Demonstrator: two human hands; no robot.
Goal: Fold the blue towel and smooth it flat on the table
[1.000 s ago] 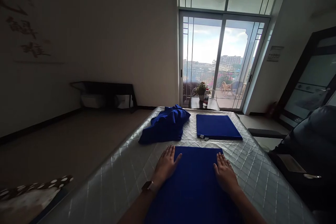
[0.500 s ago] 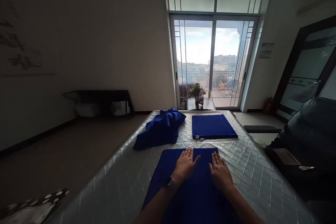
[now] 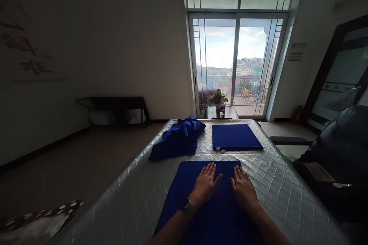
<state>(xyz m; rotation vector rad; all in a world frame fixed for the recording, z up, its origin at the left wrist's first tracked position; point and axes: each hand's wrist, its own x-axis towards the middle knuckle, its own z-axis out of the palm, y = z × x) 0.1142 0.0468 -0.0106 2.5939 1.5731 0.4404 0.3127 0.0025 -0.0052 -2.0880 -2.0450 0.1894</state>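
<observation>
A smooth blue folded cloth point(image 3: 218, 218) lies nearest me on the quilted silvery cover point(image 3: 287, 195). My left hand point(image 3: 206, 182) rests flat on its far part, fingers together and thumb out, with a dark band at the wrist. Also flat, my right hand point(image 3: 243, 185) presses the cloth near its far right corner. Beyond them is a second, neatly folded blue cloth point(image 3: 237, 136) with small white tags on its near edge. To its left sits a crumpled heap of blue cloth point(image 3: 179, 139). The near cloth's front end is out of view.
A small dark table point(image 3: 211, 114) past the far edge bears a flower pot and a bottle point(image 3: 222, 106). On the right stands a dark chair point(image 3: 342, 149) with objects on its seat. A low black bench point(image 3: 115, 109) is by the left wall. Sliding glass doors point(image 3: 238, 65) are ahead.
The view has shifted slightly, so things sit a little further right. Both hands stay flat on the near blue cloth with hardly any movement over it.
</observation>
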